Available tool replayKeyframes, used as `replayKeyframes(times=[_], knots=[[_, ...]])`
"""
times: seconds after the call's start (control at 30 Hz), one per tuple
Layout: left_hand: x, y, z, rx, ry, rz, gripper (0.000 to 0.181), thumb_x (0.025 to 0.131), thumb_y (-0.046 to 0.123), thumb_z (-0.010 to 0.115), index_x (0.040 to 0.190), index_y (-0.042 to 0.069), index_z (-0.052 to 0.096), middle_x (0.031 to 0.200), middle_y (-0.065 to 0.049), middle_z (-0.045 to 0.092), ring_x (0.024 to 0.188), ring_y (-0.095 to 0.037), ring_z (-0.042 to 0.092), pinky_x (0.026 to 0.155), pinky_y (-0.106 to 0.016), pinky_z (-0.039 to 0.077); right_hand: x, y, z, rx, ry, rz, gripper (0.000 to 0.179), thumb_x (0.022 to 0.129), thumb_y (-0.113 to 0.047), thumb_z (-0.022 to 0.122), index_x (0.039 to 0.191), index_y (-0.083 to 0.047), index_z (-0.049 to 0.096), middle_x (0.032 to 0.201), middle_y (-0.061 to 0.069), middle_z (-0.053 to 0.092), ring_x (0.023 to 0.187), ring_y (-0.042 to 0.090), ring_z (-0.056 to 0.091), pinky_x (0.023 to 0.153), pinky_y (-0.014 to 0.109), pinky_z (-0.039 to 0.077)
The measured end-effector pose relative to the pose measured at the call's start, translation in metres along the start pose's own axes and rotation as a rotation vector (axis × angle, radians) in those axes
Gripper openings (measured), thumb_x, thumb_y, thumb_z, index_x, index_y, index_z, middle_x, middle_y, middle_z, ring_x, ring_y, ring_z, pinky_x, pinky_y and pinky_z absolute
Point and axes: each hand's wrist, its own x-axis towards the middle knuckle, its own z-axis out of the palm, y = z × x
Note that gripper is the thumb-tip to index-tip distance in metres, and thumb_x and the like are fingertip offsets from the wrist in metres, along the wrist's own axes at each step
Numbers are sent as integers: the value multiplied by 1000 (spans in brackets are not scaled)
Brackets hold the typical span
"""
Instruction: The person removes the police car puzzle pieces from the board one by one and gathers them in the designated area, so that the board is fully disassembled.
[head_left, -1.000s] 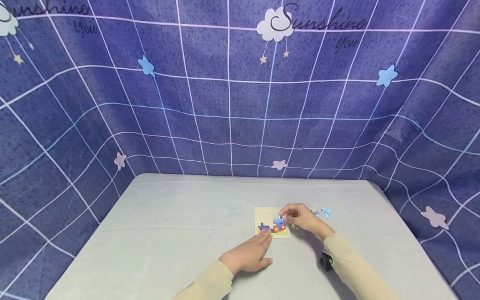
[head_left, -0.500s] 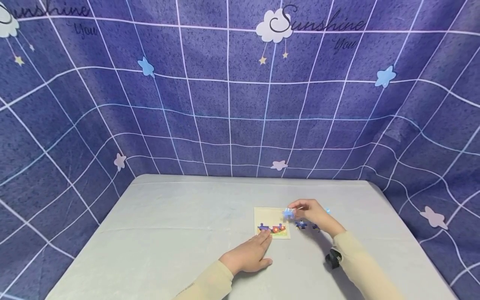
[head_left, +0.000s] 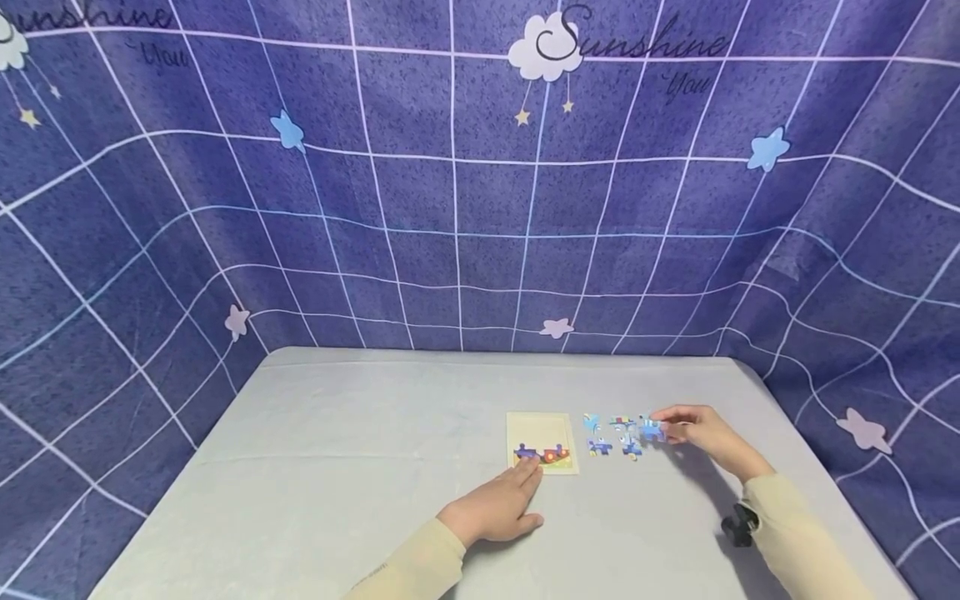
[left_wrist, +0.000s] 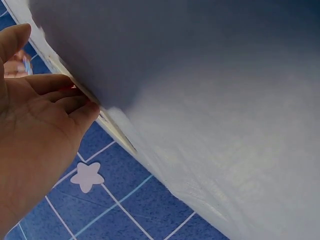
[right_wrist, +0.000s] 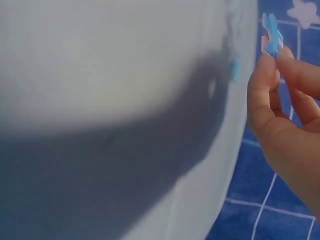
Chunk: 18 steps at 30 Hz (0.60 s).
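My left hand [head_left: 497,507] lies with straight fingers on the lower edge of a cream puzzle tray [head_left: 542,427]. A row of joined puzzle pieces [head_left: 553,457] with a red and purple train picture fills the tray's bottom; the fingertips cover part of it. To the right, my right hand [head_left: 701,432] pinches a blue puzzle piece [head_left: 651,429] between thumb and fingers. In the right wrist view the held puzzle piece [right_wrist: 271,36] stands edge-on at the fingertips. The left wrist view shows the fingers [left_wrist: 82,107] along the tray's edge.
Several loose puzzle pieces [head_left: 600,447] lie between the tray and my right hand. A pale cloth covers the table [head_left: 360,467], and a blue gridded curtain [head_left: 420,192] hangs behind and at both sides. A dark device [head_left: 741,525] sits at the right wrist.
My right hand has lifted the blue puzzle piece from the tray and carried it right, past the loose pieces. The left hand has stayed in place.
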Motion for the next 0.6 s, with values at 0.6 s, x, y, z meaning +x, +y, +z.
replayKeyframes(times=[0.6], knots=[[1,-3,-1,-46,-14,11,74,103,44,58,159,1,36,171,-14,27,160,-26,25,131,-35,28,-5,22,5,-294,127,-113,15,85,9,71,99,13,74,91,22,75,71,-5,52,61,17,50]])
